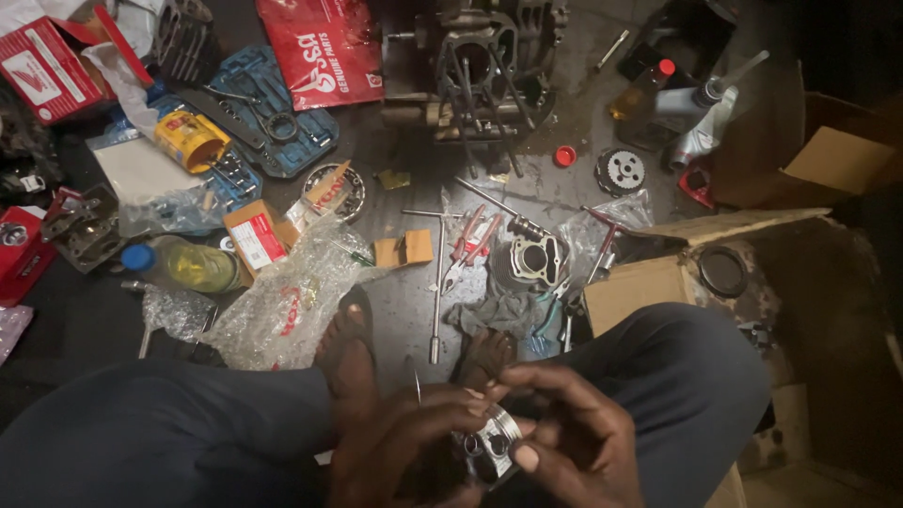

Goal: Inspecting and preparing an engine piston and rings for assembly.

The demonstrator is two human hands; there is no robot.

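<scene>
Silvery metal, low in the frame: a round grooved piston (pixel 491 442), cupped between both hands above the lap. Left hand (pixel 400 452) wrapped under and around it from the left, fingers closed on its lower side. Right hand (pixel 569 433) curled in from the right, fingertips (pixel 503 388) pinched along the top rim, thumb pressed against the side. Firm grip from both, no gap to see.

Beyond the hands, two feet in dark sandals (pixel 350 325) planted on the grey concrete floor (pixel 404 310), blue trouser legs (pixel 677 367) spread to either side. Just ahead of the feet, a long steel T-handle wrench (pixel 438 282) lying flat, a crumpled grey rag (pixel 499 310) beside it. Further up, a finned metal cylinder block (pixel 536 256) next to red-handled pliers (pixel 467 246). To the left, a clear crinkled plastic bag (pixel 282 301), a plastic bottle of yellow liquid with a blue cap (pixel 183 265), a small orange-and-white carton (pixel 256 235). Top centre, a dark engine case with long studs (pixel 484 71). To its left, a blue plastic tool tray (pixel 268 108) and a red plastic packet (pixel 324 47). On the right, an open brown cardboard box (pixel 640 282), a toothed steel sprocket (pixel 621 171) above it, near a small red cap (pixel 564 155).
</scene>
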